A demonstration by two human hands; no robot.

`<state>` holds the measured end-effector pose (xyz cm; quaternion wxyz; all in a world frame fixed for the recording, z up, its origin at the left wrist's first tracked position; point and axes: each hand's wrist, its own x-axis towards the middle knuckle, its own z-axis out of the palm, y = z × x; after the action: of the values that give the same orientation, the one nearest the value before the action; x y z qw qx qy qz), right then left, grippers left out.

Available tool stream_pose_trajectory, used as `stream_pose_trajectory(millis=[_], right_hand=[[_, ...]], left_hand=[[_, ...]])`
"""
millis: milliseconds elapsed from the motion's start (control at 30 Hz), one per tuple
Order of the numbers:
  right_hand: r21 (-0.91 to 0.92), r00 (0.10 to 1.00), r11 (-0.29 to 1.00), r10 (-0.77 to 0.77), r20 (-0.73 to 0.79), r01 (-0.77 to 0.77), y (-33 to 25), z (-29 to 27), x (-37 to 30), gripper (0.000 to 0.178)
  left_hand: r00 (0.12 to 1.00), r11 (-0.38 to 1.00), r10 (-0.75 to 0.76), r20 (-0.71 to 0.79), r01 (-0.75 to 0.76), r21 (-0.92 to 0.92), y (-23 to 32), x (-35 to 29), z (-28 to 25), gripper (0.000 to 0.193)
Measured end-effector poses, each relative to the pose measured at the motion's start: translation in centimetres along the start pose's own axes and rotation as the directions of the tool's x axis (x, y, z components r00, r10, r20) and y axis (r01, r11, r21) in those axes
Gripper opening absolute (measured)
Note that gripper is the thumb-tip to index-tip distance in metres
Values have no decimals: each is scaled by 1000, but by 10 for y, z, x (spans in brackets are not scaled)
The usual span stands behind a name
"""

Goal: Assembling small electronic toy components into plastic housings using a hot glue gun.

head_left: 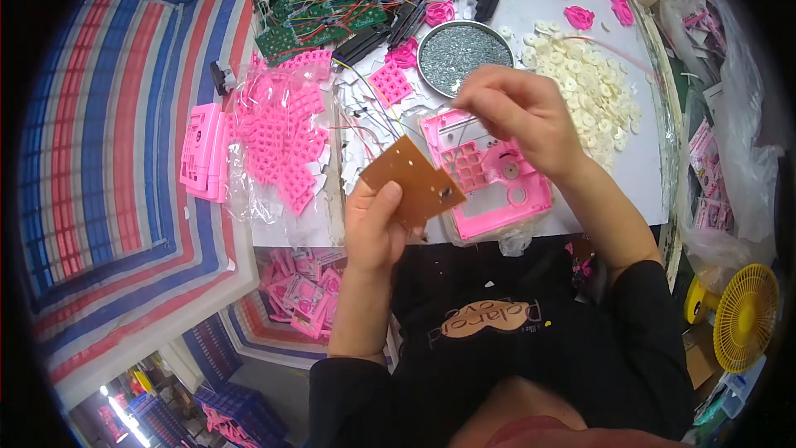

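My left hand [371, 222] grips a brown circuit board [410, 176] by its lower left side, thumb on top. Thin coloured wires rise from the board's far edge. A pink plastic housing [537, 197], with a grid of square openings and a round hole, lies on clear plastic wrap to the right of the board. Over its far end hovers my right hand [531, 120], fingers pinched together; what they hold, if anything, is too small to make out. Just beyond those fingers stands a round tin [421, 54] full of small metal screws [464, 50].
Pink keypads [286, 137] lie in a clear bag at left, beside a pink housing [203, 153]. Green wired circuit boards [319, 0] are heaped at the back. Cream discs [584, 87] spread at right. A yellow fan [746, 317] stands at lower right; pink parts [307, 294] sit below the table.
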<state>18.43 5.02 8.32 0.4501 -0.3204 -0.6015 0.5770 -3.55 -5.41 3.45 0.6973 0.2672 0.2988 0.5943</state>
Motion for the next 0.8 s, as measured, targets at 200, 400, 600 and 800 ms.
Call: stream_pose_trajectory(millis=[200,400,600,800], right_hand=[[176,915,949,188,356,-263,21,21,16,28],[10,701,788,542,463,-615,19,23,5,36],[-50,610,766,548,572,-641,-23,-24,-23,42],[-139,236,586,517,823,-798,-40,-82,-106,38]], left_hand=[[993,997,58,101,-53,-48,2,-3,3,42],[972,977,165,168,-185,111,17,-3,23,44],[948,911,313,57,-317,263,26,-4,17,37],[982,912,185,47,-189,364,32,-20,19,24]])
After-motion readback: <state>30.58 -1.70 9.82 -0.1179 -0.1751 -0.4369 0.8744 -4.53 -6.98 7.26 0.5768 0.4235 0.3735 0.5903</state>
